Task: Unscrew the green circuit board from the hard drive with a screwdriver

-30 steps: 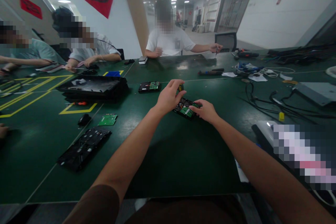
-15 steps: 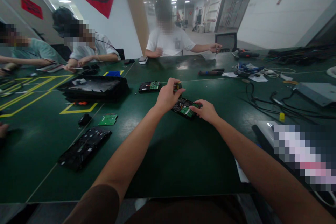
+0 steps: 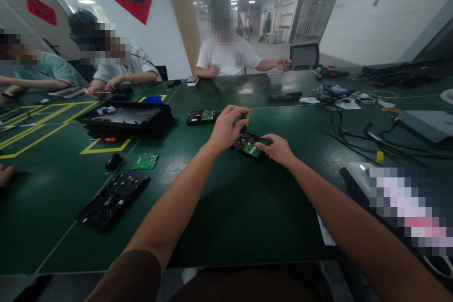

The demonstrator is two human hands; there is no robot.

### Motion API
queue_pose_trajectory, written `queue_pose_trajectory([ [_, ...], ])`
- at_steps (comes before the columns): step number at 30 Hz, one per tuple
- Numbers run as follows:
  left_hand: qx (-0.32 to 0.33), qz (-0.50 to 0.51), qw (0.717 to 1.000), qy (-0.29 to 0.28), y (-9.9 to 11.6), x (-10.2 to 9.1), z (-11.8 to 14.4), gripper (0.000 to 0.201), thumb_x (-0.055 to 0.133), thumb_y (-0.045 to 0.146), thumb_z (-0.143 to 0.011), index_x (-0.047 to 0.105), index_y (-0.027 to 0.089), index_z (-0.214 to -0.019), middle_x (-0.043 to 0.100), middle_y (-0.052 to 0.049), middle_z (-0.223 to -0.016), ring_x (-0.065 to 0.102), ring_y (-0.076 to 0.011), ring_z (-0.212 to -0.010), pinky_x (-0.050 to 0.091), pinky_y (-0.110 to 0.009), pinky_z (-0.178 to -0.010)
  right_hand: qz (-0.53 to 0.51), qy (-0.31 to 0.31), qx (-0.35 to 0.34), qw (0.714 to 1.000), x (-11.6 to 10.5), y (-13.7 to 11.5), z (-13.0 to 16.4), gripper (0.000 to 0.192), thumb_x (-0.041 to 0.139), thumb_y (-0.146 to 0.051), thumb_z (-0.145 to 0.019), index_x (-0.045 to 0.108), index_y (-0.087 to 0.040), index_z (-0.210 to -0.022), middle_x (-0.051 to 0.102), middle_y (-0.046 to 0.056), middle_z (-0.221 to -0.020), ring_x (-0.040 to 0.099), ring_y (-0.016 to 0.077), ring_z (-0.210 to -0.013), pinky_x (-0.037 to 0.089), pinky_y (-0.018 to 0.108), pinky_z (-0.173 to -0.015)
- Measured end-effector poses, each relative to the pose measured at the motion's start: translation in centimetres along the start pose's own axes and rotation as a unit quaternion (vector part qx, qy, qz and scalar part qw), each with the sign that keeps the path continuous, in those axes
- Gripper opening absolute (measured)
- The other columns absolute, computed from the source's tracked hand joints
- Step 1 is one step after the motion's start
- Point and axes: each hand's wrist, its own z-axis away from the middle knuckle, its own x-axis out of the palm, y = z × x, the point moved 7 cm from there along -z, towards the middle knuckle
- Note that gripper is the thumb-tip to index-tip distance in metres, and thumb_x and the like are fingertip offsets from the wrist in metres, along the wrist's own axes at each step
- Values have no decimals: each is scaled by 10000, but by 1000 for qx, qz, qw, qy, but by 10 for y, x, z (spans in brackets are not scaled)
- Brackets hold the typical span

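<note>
A hard drive [image 3: 244, 142] with a green circuit board on its near side lies on the green table in front of me. My right hand [image 3: 278, 149] grips its right end, thumb resting on the board. Over the drive's far left part, my left hand [image 3: 226, 128] has its fingers closed round the dark and yellow handle of a short screwdriver [image 3: 245, 117]. The handle stands roughly upright; its tip is too small to make out. Behind my left hand lies another hard drive [image 3: 201, 117] with a green board.
To my left lie a loose green circuit board [image 3: 145, 161], a black drive body [image 3: 113, 198] and a small black object [image 3: 114, 161]. Beyond stands a black tray [image 3: 123, 118]. Cables [image 3: 368, 141] and a grey metal box [image 3: 430, 125] lie right. Co-workers sit across the table.
The fingers of my left hand have shifted on the screwdriver handle, the index finger now stretched further over it. My right hand and the drive stay put. A co-worker's hand opposite moved slightly left.
</note>
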Motion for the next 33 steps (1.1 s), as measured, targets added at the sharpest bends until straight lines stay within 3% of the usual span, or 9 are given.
queue_pose_trajectory([
  [6, 14, -24, 1000, 6, -3, 2, 0, 371, 590, 73, -947, 644, 231, -1278, 685, -71, -1226, 667, -214, -1106, 541, -395, -997, -5, -1, -2, 1000, 1, 2, -1, 498, 762, -504, -875, 680, -162, -1228, 711, 45, -811, 625, 114, -530, 494, 224, -475],
  [11, -49, 50, 998, 9, -14, 11, 4, 380, 727, 202, -917, 541, 238, -1247, 700, -65, -1231, 732, -200, -970, 594, -370, -871, -1, -2, -9, 1000, 1, 3, -2, 477, 753, -495, -886, 681, -159, -1217, 713, 44, -802, 626, 116, -525, 490, 222, -468],
  [17, -48, 104, 993, 5, -12, 13, 3, 348, 705, 175, -922, 494, 243, -1190, 722, -54, -1132, 729, -187, -1002, 600, -353, -874, 5, -2, -5, 1000, 0, 2, -2, 481, 760, -485, -882, 684, -156, -1225, 701, 32, -750, 625, 121, -514, 495, 226, -470],
  [24, -16, 27, 999, -24, -2, 7, 2, 294, 654, 165, -950, 587, 243, -1226, 692, -51, -1191, 699, -174, -946, 589, -318, -820, 2, -1, -4, 1000, 1, 3, -3, 486, 754, -495, -880, 685, -160, -1225, 715, 49, -809, 639, 125, -539, 510, 229, -469],
  [28, 19, -12, 1000, -15, 7, 0, 0, 323, 633, 114, -937, 658, 240, -1233, 641, -67, -1208, 663, -192, -1034, 581, -344, -891, 8, -2, 0, 1000, 1, 3, -2, 488, 755, -498, -879, 687, -164, -1228, 706, 40, -791, 631, 121, -530, 501, 225, -460],
  [33, 16, -17, 999, -25, 5, 3, -1, 382, 580, 59, -938, 643, 235, -1271, 670, -71, -1230, 673, -200, -1019, 572, -377, -924, 10, 1, 1, 1000, 2, 3, -3, 480, 762, -489, -877, 689, -162, -1220, 706, 38, -786, 623, 116, -519, 499, 225, -465],
])
